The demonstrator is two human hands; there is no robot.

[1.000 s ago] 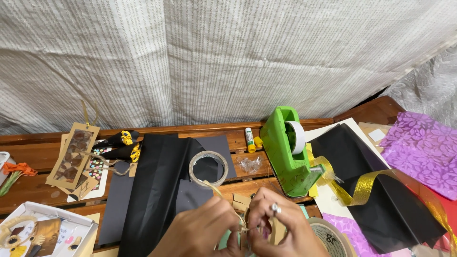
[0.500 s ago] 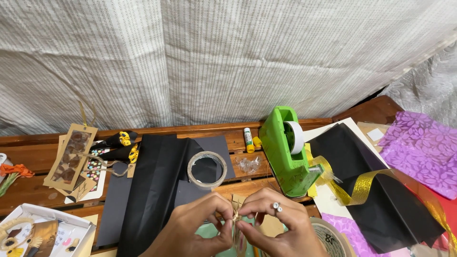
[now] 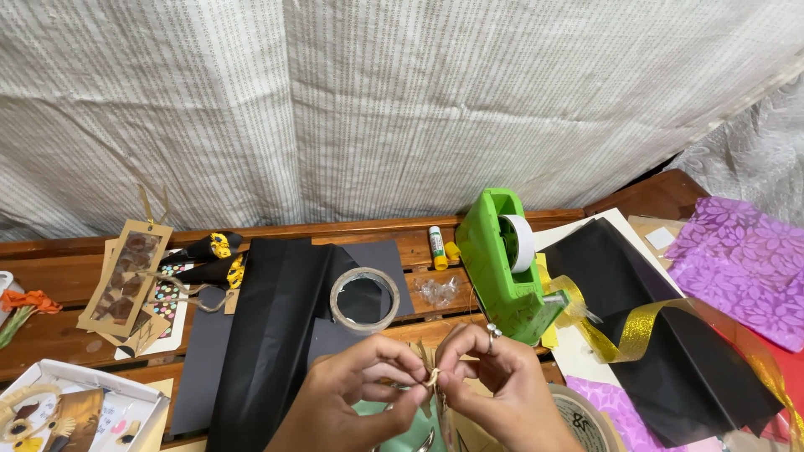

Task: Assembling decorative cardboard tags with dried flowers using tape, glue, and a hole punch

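Note:
My left hand [image 3: 352, 393] and my right hand [image 3: 494, 389] meet at the bottom middle, fingertips pinched together on a thin tan twine [image 3: 431, 378]. A ring sits on a finger of the right hand. Under the hands lie a brown paper tag and a pale green object [image 3: 410, 423], mostly hidden. A clear tape roll [image 3: 364, 299] lies just beyond the left hand on black paper [image 3: 272, 335]. The green tape dispenser [image 3: 502, 264] stands just beyond the right hand.
A gold ribbon [image 3: 624, 326] trails from the dispenser over black sheets [image 3: 670, 351]. Purple patterned paper [image 3: 745, 268] lies far right. A glue stick [image 3: 436, 247], brown tags [image 3: 126, 276], an orange flower [image 3: 29, 303] and a white box [image 3: 75, 410] sit on the wooden table.
Both hands stayed at the bottom middle, with fingers shifting on the twine and drawing closer together. The view dipped slightly. Nothing else on the table moved.

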